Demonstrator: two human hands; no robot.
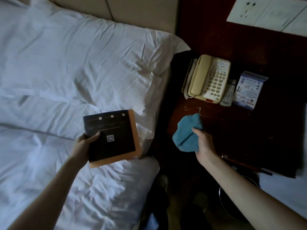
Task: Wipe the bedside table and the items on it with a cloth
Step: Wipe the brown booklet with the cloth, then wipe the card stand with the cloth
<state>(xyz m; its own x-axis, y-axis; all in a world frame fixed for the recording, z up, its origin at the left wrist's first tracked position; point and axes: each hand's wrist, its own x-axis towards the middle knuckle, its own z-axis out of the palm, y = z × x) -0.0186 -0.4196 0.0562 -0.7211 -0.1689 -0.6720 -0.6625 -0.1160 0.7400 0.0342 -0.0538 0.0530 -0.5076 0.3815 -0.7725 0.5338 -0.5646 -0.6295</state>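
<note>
Dark reddish wood with a dull gloss for the worktop (pixel 232 130). Soft, nubbly, matt weave in the blue cloth (pixel 187 135). Smooth cream plastic, faintly shiny, on the telephone (pixel 207 78). Looks like matt black card over plain orange backing on the booklet (pixel 113 138). Printed card for the small box (pixel 247 90). Creased, matt white fabric across the bed linen (pixel 66 63).

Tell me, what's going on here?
A person works at a dark wooden bedside table. The left hand holds a black booklet with an orange backing over the white bed; the right hand grips a crumpled blue cloth at the table's front. A cream corded telephone, grey remote control and small white-and-blue box sit behind.
</note>
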